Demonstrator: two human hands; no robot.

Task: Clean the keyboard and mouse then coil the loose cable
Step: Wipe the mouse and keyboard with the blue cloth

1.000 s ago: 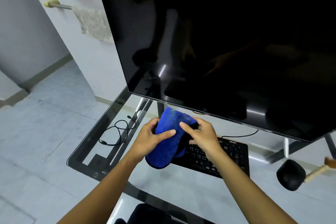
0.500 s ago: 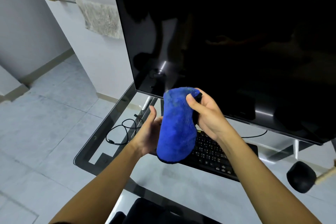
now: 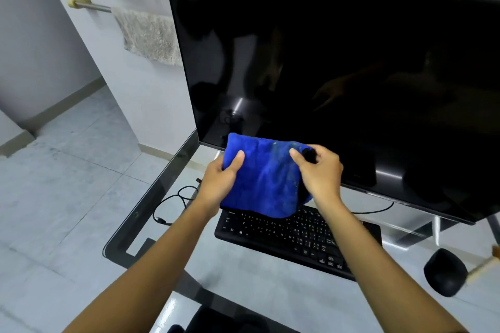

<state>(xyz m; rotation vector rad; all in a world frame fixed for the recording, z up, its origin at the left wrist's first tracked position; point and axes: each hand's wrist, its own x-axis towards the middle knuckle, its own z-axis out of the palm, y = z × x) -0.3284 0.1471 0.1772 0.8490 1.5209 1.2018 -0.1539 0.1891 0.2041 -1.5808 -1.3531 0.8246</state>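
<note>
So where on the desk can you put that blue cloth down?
The cloth fits best on the bare desk between the keyboard and its near edge. Another patch lies at the left front corner, this side of the cable. It's crowded behind the keyboard under the monitor, and a black ball sits at the right.

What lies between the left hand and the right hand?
The blue cloth, which both the left hand and the right hand grip; the head view shows it.

The blue cloth (image 3: 259,178) hides most of the mouse (image 3: 309,155) and the far edge of the keyboard (image 3: 292,235).
</note>
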